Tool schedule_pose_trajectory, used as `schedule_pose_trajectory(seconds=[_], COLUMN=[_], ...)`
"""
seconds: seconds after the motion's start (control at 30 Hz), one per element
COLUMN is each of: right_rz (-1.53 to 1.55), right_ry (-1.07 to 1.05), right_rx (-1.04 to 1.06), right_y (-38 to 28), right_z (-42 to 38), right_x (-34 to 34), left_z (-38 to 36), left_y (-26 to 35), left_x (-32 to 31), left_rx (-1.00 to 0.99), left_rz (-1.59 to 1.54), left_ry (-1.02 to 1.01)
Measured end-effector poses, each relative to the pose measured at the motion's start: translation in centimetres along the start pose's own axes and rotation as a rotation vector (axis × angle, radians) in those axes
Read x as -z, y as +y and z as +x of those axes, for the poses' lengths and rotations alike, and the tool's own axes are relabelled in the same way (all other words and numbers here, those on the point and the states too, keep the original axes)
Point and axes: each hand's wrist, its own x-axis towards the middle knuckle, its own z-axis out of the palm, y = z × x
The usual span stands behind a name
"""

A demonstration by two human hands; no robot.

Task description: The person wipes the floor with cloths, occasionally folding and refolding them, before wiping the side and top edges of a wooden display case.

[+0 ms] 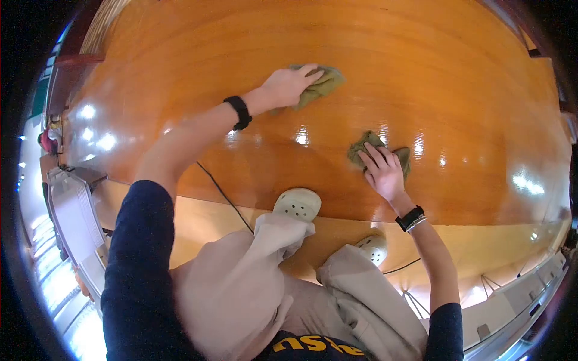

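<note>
My left hand (288, 87) presses a folded green cloth (327, 83) onto a glossy orange-brown wooden surface (421, 72), its fingers bent over the cloth's near side. Lower and to the right, my right hand (385, 173) holds a second green cloth (360, 147) down on the same wood. That cloth is bunched, and part of it sticks out on both sides of the fingers. Both palms face down, so the undersides of the cloths are hidden. A black band (239, 112) circles my left wrist, and a black band (410, 218) sits on the right.
My feet, in pale clogs (298, 204), are at the near edge of the glossy wood. A thin black cable (223, 192) runs past my left leg. White panels (75, 207) line the left side, and a pale table-like structure (497, 316) stands at lower right.
</note>
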Motion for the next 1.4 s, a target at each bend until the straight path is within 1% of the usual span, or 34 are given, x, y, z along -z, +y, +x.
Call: schedule_pose_trajectory(seconds=[0.03, 0.1, 0.13, 0.2, 0.23, 0.3, 0.33, 0.4, 0.43, 0.47, 0.53, 0.6, 0.63, 0.7, 0.73, 0.8, 0.83, 0.87, 0.9, 0.93, 1.0, 1.07, 1.13, 1.2, 1.23, 1.3, 1.33, 1.4], right_rz=[0.007, -0.006, -0.007, 0.010, 0.003, 0.031, 0.031, -0.019, -0.014, -0.065, -0.134, -0.190, -0.225, -0.189, -0.178, -0.262, -0.245, -0.264, -0.285, -0.271, -0.359, -0.379, -0.409, -0.418, -0.431, -0.452, -0.427, -0.408], right_ry=[-0.003, 0.036, 0.035, 0.041, 0.039, -0.036, -0.036, -0.097, -0.092, -0.083, -0.059, -0.024, -0.007, 0.080, 0.079, 0.203, 0.198, 0.235, 0.272, 0.269, 0.368, 0.383, 0.402, 0.403, 0.370, 0.343, 0.336, 0.338], right_rx=[0.008, 0.010, 0.019, 0.030, 0.032, 0.061, 0.053, 0.088, 0.083, 0.019, -0.101, -0.202, -0.243, -0.312, -0.299, -0.385, -0.375, -0.440, -0.508, -0.504, -0.530, -0.538, -0.558, -0.517, -0.545, -0.583, -0.560, -0.530], right_y=[-0.2, -0.3, -0.3, -0.1, 0.2, 0.8, 1.1, 2.4, 3.2, 4.3, 6.7, 9.2, 10.5, 13.0, 14.0, 15.5, 15.8, 16.1, 16.4, 16.6, 17.2, 17.3, 17.1, 17.2, 17.2, 17.2, 17.3, 17.2], right_z=[0.1, 0.4, 0.6, 0.6, 0.5, 0.2, 0.0, -0.3, -0.5, -0.9, -1.7, -2.4, -2.7, -3.1, -2.9, -2.4, -1.9, -1.3, -0.8, -0.5, 0.4, 0.9, 1.1, 0.9, 0.9, 0.8, 0.7, 0.5], right_x=[0.0, 0.3, 0.3, 0.5, 0.6, 0.7, 0.9, 1.4, 1.5, 1.7, 2.5, 3.4, 3.6, 3.6, 3.5, 3.1, 2.8, 2.5, 2.2, 1.8, 1.0, 0.6, 0.4, 0.4, 0.5, 0.6, 0.6, 0.7], left_z=[0.2, 2.0, 3.2, 5.4, 5.7, 6.3, 5.7, 2.9, 1.7, 0.4, -2.3, -4.9, -5.9, -7.9, -8.7, -11.0, -12.4, -14.1, -16.2, -18.7, -24.3, -31.0, -38.8, -43.9, -44.6, -45.0, -44.5, -42.8], left_y=[-0.5, -2.8, -4.1, -6.1, -6.3, -6.2, -4.9, -1.2, 0.9, 3.2, 7.0, 10.3, 10.6, 10.4, 9.7, 7.6, 6.5, 5.3, 3.8, 2.3, 1.4, 2.2, 4.5, 8.2, 9.3, 10.3, 9.7, 7.9], left_x=[-0.2, -0.2, -0.4, -0.7, -1.0, -1.4, -0.6, 0.1, 0.2, 0.2, -1.7, -3.4, -4.1, -4.9, -4.7, -4.2, -3.4, -2.7, -3.6, -4.7, -5.5, -7.2, -11.1, -13.2, -13.9, -15.1, -15.8, -17.1], left_rx=[0.010, 0.130, 0.138, 0.327, 0.327, 0.312, 0.305, 0.125, 0.051, -0.020, -0.225, -0.327, -0.317, -0.378, -0.361, -0.206, -0.096, 0.011, 0.109, 0.205, 0.413, 0.659, 0.650, 0.872, 0.872, 1.091, 1.081, 1.395], left_rz=[-0.002, 0.032, 0.031, 0.073, 0.070, 0.088, 0.087, 0.021, -0.013, -0.049, -0.151, -0.183, -0.187, -0.175, -0.176, -0.169, -0.170, -0.171, -0.208, -0.243, -0.223, -0.160, -0.124, -0.222, -0.225, -0.324, -0.322, -0.299], left_ry=[-0.004, 0.111, 0.115, 0.192, 0.198, 0.190, 0.188, 0.065, -0.010, -0.085, -0.093, -0.243, -0.243, -0.210, -0.214, -0.146, -0.183, -0.220, -0.142, -0.062, 0.031, -0.114, 0.027, -0.113, -0.111, -0.025, -0.019, 0.056])
